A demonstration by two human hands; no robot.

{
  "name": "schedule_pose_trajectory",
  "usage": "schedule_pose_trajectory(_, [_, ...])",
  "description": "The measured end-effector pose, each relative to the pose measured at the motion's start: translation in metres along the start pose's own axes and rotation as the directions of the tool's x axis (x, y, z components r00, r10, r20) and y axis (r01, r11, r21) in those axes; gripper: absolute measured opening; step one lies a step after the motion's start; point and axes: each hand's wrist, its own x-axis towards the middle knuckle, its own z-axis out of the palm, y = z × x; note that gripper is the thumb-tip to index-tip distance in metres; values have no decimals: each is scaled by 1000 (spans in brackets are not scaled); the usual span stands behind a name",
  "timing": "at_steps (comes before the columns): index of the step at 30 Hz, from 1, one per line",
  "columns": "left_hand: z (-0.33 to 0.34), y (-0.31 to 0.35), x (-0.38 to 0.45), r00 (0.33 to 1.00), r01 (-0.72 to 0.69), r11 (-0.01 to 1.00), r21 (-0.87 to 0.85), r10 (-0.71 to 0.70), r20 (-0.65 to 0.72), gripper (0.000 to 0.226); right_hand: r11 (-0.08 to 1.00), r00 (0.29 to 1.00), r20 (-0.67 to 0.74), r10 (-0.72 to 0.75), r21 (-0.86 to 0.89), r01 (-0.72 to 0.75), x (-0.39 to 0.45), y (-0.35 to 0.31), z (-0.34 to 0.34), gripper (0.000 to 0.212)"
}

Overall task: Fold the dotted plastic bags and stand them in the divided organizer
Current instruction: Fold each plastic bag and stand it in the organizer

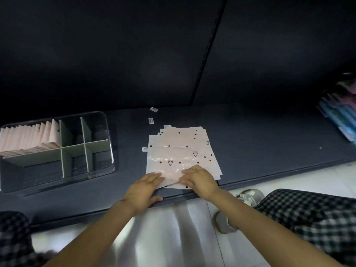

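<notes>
A loose stack of pale pink dotted plastic bags (183,151) lies flat on the dark shelf in the middle. My left hand (143,189) rests with straight fingers on the stack's near left corner. My right hand (198,179) lies on the near edge beside it, fingers pressing the top bag down; whether it pinches the edge I cannot tell. To the left stands the clear divided organizer (96,143). Its far left compartment holds several folded pink bags (30,137) standing upright. The other compartments look empty.
Small white label stickers (153,109) lie on the shelf behind the stack. Blue and pink packaged goods (341,114) sit at the far right. The shelf's front edge (192,197) runs just under my hands. A shoe (250,196) and checked trouser legs show on the white floor.
</notes>
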Motion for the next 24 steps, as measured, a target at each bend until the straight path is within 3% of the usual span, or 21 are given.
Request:
schedule_pose_trajectory(3, [-9, -7, 3, 999, 21, 986, -163, -27, -32, 64, 983, 996, 24, -83, 168, 78, 5, -7, -14, 26])
schedule_pose_trajectory(7, [-21, -22, 0, 988, 103, 936, -338, -137, -77, 19, 920, 993, 106, -51, 392, 6, 11, -4, -32, 19])
schedule_pose_trajectory(8, [-23, -25, -1, 986, 113, 920, -375, -151, -73, 16, 902, 994, 104, -32, 432, -16, 11, -3, -34, 20])
schedule_pose_trajectory(11, [-28, -33, -4, 987, 159, 839, -520, -136, 83, 29, 859, 982, 187, -29, 506, -71, 11, 4, -39, 37])
schedule_pose_trajectory(14, [-28, -33, -8, 974, 198, 758, -622, -82, 210, 27, 806, 920, 389, -48, 559, -194, 10, 12, -45, 29])
schedule_pose_trajectory(16, [-29, -32, -7, 968, 232, 721, -653, -103, 231, 22, 706, 899, 437, -45, 650, -281, 12, 15, -47, 26])
schedule_pose_trajectory(17, [-29, -31, -7, 968, 229, 724, -650, -96, 233, 21, 670, 909, 415, -36, 685, -287, 14, 17, -46, 24])
schedule_pose_trajectory(19, [-27, -31, -6, 977, 171, 829, -532, -73, 201, 32, 673, 940, 341, -4, 697, -250, 19, 17, -42, 20])
schedule_pose_trajectory(22, [-14, -28, -9, 991, 9, 984, -178, 14, 131, 62, 836, 967, 256, 13, 527, -151, 19, 17, -30, 23])
schedule_pose_trajectory(24, [0, -24, -11, 994, -56, 997, -52, 60, 95, 71, 958, 960, 268, -83, 287, 3, 11, 22, -16, 48])
